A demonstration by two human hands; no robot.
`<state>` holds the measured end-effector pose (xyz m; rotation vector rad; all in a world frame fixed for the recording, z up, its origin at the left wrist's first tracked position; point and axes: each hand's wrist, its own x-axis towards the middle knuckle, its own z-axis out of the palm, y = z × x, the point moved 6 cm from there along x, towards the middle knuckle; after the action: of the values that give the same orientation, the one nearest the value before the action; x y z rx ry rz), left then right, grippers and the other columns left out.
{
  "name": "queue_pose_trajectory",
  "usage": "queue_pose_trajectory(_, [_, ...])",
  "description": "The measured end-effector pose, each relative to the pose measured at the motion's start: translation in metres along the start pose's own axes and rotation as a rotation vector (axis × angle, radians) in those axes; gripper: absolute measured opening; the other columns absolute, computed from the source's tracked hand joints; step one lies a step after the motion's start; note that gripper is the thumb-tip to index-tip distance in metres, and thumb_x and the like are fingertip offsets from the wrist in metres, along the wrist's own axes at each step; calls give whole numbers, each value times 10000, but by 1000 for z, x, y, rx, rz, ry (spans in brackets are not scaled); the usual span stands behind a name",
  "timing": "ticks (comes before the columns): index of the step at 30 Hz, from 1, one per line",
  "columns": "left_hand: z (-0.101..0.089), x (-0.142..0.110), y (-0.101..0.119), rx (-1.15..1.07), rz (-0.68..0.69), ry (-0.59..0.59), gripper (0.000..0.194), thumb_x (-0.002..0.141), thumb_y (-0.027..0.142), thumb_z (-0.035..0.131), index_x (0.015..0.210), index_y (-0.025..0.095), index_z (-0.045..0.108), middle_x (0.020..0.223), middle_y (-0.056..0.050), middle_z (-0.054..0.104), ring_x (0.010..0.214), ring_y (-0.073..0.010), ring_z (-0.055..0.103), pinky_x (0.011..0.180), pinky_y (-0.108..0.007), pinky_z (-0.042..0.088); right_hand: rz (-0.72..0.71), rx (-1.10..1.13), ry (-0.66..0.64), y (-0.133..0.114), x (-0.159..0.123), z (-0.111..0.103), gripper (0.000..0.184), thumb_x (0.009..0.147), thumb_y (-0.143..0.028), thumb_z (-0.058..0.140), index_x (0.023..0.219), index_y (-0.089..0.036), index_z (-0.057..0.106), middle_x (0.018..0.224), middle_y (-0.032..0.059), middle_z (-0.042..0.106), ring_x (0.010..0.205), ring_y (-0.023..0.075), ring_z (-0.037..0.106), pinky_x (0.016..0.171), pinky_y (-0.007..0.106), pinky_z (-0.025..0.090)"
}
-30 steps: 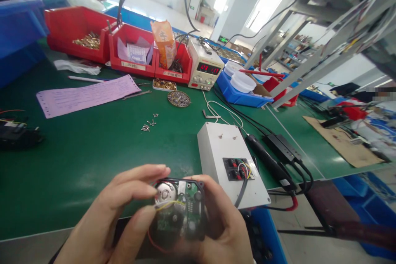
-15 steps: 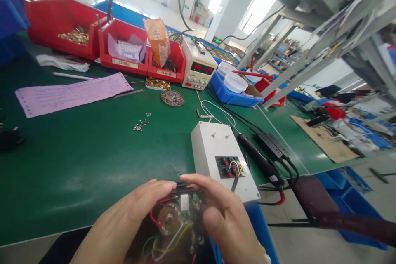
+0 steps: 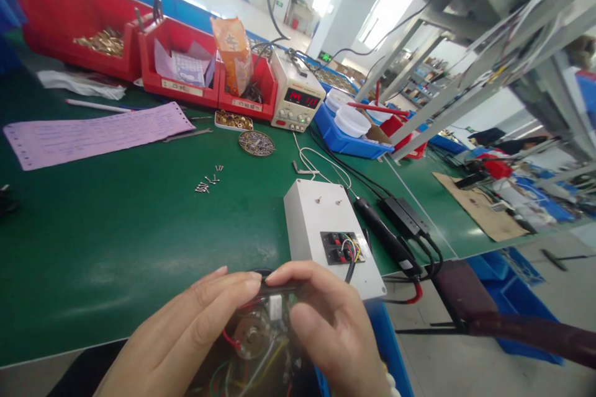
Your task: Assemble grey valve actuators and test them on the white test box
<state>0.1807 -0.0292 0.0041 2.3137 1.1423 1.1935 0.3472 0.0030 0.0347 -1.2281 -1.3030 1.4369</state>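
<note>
Between my two hands, at the bottom of the view, is a dark round-edged device (image 3: 254, 335) with a clear cover; a round metal part, a white component and red, white, green and yellow wires show inside. My left hand (image 3: 190, 329) curves over its left side, fingertips on the far rim. On the right side my right hand (image 3: 328, 322) wraps it, with the thumb bent over the cover. The fingertips of both hands nearly meet at the far rim. The device's lower part runs out of view. Just beyond my right hand stands a grey box (image 3: 305, 217) with switches and wire terminals.
Several small screws (image 3: 207, 183) lie on the green table (image 3: 139, 242). Behind them are a pink sheet (image 3: 97, 136), a round tin of small parts (image 3: 256, 142), red bins (image 3: 177, 90) and a power supply (image 3: 298, 96). A black electric screwdriver (image 3: 386, 236) lies right of the box.
The view has shifted slightly, so the table things sit a little further left and higher. My right thumb has moved inward over the clear cover; both hands stay around the device.
</note>
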Motion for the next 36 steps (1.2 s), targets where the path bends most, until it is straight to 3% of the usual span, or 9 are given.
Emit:
queue_pose_trajectory(4, [0,3,-1,-184,-180,34,484,907,531,655,1339,345,540,1266,40,723,1159,-156,688,1088,-188,450,-4,-38,-46,-2,1,2,242,923,-418,663,1000,-196,721,910,40,709,792,145,646,674,207,497])
queue_pose_trajectory(7, [5,7,-15,-518,-573,79,509,756,552,805,1182,356,606,1103,28,763,935,-189,754,801,-199,603,-60,-192,-119,-21,8,-7,313,978,-456,615,1142,-203,699,1000,52,717,844,151,658,740,238,526])
queue_pose_trajectory(9, [14,6,-23,-783,-860,97,537,688,546,855,1107,301,626,965,0,780,835,-219,756,701,-230,617,-160,-357,-17,-41,24,-31,329,960,-465,648,1163,-210,691,1024,51,718,816,147,650,748,254,532])
queue_pose_trajectory(12, [34,6,-23,-1230,-1133,73,528,769,633,751,1103,232,668,950,-66,798,870,-274,755,751,-323,631,-319,-536,304,-63,60,-82,296,904,-451,690,1030,-185,700,980,64,720,844,170,653,780,285,536])
queue_pose_trajectory(16, [46,2,-23,-1485,-1330,66,508,841,654,677,1067,204,743,1037,-100,810,960,-243,754,759,-260,610,-292,-650,334,-46,108,-116,332,824,-479,674,891,-154,682,832,64,703,755,186,637,713,307,517])
queue_pose_trajectory(20, [43,-3,-24,-1493,-1410,78,484,853,551,723,1165,182,731,1140,-93,790,1092,-261,721,880,-292,596,-228,-696,216,-22,120,-111,348,835,-492,634,743,-159,675,736,54,679,701,180,607,682,300,478])
queue_pose_trajectory(25, [31,0,-18,-1426,-1417,146,471,830,568,745,1132,207,749,1103,-61,804,1151,-236,692,895,-234,570,-236,-753,216,-22,116,-107,338,853,-472,595,739,-163,671,703,38,640,674,168,557,664,296,435])
queue_pose_trajectory(32, [35,1,-13,-1605,-1229,56,469,832,607,723,1086,218,789,1145,-61,794,1008,-257,756,840,-279,620,-254,-814,217,-22,117,-109,351,895,-463,569,741,-165,671,695,40,630,671,177,551,664,297,414])
queue_pose_trajectory(36, [38,-4,-11,-1621,-1270,48,493,873,627,655,1124,220,777,1185,-89,779,1087,-299,733,872,-342,625,-259,-824,216,-22,117,-109,378,901,-492,557,747,-169,678,712,44,640,678,178,561,662,294,419])
